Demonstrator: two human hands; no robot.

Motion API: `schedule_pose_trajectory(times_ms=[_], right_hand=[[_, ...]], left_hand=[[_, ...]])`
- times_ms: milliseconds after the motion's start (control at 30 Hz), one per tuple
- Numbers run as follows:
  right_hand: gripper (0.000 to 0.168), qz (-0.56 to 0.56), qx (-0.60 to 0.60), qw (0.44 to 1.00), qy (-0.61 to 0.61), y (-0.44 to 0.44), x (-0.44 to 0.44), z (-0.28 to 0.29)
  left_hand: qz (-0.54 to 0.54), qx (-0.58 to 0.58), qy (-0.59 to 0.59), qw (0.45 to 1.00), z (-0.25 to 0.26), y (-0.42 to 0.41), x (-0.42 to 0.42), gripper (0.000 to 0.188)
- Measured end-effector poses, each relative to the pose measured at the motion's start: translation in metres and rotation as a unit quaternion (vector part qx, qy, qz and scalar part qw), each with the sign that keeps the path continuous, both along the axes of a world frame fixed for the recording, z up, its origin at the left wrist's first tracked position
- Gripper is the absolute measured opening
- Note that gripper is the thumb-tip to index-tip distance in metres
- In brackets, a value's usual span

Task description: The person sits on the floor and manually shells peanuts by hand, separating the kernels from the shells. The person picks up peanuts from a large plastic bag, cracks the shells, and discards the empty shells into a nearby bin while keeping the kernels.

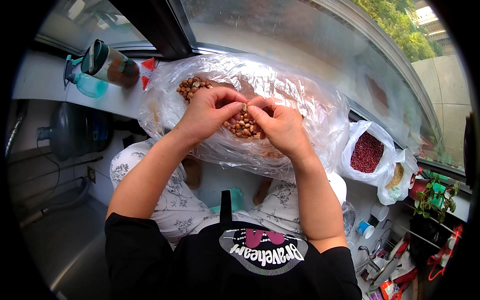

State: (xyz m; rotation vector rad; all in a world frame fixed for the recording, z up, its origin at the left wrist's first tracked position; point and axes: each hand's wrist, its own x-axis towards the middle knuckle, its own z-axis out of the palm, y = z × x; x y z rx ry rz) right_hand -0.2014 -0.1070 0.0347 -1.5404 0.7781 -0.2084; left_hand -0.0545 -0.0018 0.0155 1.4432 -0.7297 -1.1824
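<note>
My left hand [210, 112] and my right hand [279, 122] meet over a large clear plastic bag [168, 112] that lies spread in front of me. Between the fingertips of both hands is a small pale piece, seemingly a nut [244, 107]. Brown round nuts [193, 85] lie in a heap at the bag's upper left, beyond my left hand. More nuts [245, 125], brown and some pale, show below and between my hands. The palms and some fingertips are hidden.
A teal spray bottle [90, 85] and a dark-lidded jar [112, 65] stand on the sill at left. Right of the plastic are a bag of dark red beans [366, 152], a smaller bag of grain [395, 176] and a potted plant [437, 197]. Window glass rises behind.
</note>
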Motion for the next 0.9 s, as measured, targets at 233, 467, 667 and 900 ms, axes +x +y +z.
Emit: schedule_pose_trajectory(times_ms=[233,467,667,900], right_hand=[[0.025,0.049,0.018,0.998,0.038,-0.004,-0.001,-0.007],[0.018,0.004,0.021,0.999,0.031,-0.002,0.004,-0.016],[0.016,-0.027,0.036,0.997,0.056,0.001,0.006,-0.014],[0.015,0.041,-0.149,0.988,0.017,0.004,0.004,-0.004]], left_hand=[[0.01,0.005,-0.007,1.0,0.001,0.0,-0.002,0.014],[0.012,0.002,-0.046,0.999,-0.004,0.001,-0.001,0.013],[0.041,-0.052,-0.089,0.994,-0.011,0.003,-0.003,0.012],[0.015,-0.069,-0.245,0.967,-0.011,0.009,-0.005,0.01]])
